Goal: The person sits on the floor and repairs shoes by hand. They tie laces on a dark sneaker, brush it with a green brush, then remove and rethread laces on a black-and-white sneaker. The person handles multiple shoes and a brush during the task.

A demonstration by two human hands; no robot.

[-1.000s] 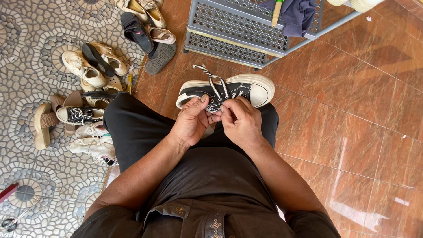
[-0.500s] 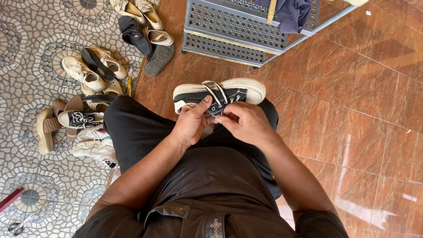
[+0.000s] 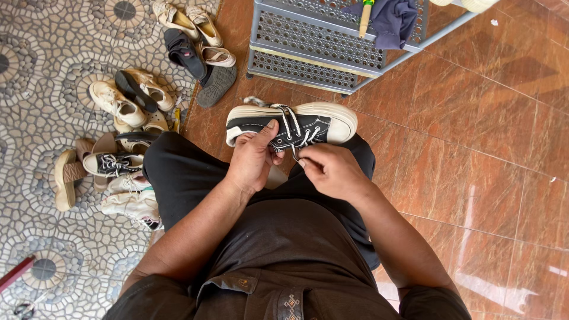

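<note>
- A seated person's left hand is gripping a black canvas sneaker lying across the knees; fingers curled around its side
- The right hand is pinching the white lace; fingers nearly closed
- The shoe is looking light and pliable; the stiff rubber sole is offering the surest hold; a shoe pile is lying alongside

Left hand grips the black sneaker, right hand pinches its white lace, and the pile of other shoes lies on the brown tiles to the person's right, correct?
Not quite. The head view shows the shoe pile on the patterned mosaic floor to the person's left. The left hand grips the black sneaker; the right hand pinches its white lace.
</note>
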